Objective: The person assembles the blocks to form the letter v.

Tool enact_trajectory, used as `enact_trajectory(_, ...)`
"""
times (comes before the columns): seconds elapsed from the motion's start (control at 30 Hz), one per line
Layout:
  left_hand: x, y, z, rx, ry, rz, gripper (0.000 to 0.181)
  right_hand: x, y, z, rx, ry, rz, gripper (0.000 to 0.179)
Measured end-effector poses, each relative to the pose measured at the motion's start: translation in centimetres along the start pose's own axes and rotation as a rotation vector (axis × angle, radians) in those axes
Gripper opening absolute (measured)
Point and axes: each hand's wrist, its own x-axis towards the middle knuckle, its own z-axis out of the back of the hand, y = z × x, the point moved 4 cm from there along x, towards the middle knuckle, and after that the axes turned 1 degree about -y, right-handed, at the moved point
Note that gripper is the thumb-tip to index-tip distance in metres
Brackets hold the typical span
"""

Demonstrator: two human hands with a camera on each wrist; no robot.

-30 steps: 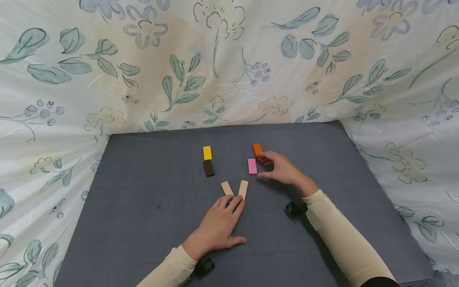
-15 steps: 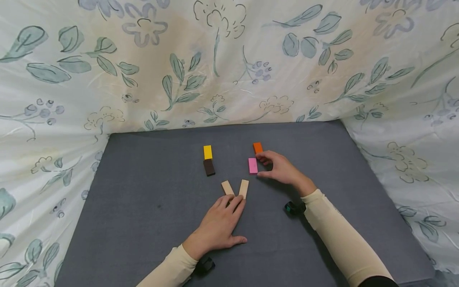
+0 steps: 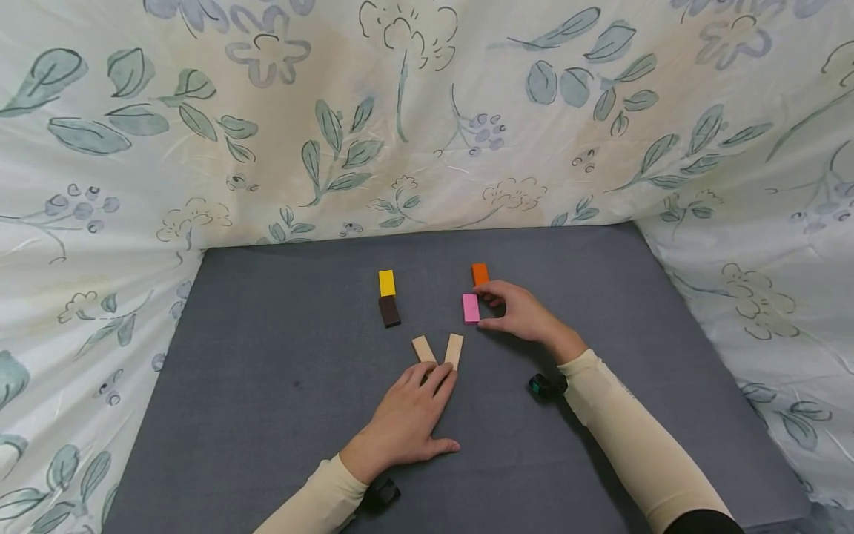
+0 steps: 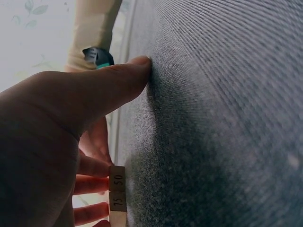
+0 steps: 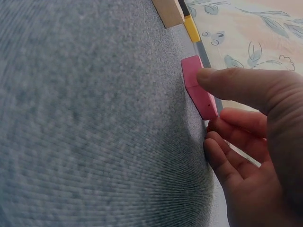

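Note:
In the head view my right hand [image 3: 523, 311] holds a pink wooden block [image 3: 471, 309] at its two short ends, thumb at the near end and index finger at the far end. The right wrist view shows the thumb on the pink block [image 5: 199, 90]. Just beyond the fingers lies an orange block [image 3: 480, 274], its near end hidden by them. My left hand [image 3: 405, 419] lies on the cloth with fingers extended. Its fingertips touch two plain wooden blocks, a left one [image 3: 423, 348] and a right one [image 3: 454, 350], set in a V; their near ends are covered.
To the left, a yellow block [image 3: 386, 282] and a dark brown block [image 3: 389, 311] lie end to end. Grey cloth [image 3: 267, 415] covers the table. A floral curtain [image 3: 427, 148] hangs along the back and sides.
The orange block has shifted slightly away and turned straighter beside my right fingers. My left hand and the plain blocks have stayed put. The view has drifted very slightly.

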Motion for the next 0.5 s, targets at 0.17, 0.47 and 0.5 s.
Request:
enact_trajectory(0.17,0.06,0.02,-0.04,0.003,0.009,0.003,0.111,0.13,-0.13,-0.13,-0.007,-0.001,-0.002,0.068)
enact_trajectory(0.47,0.07,0.03,-0.14,0.007,0.013,0.006,0.112,0.14,-0.11,-0.29,-0.029,-0.012,-0.001,0.064)
enact_trajectory(0.5,0.07,0.03,-0.15,0.008,0.013,0.007,0.112,0.13,-0.1,-0.31,-0.03,-0.013,-0.004,0.064)
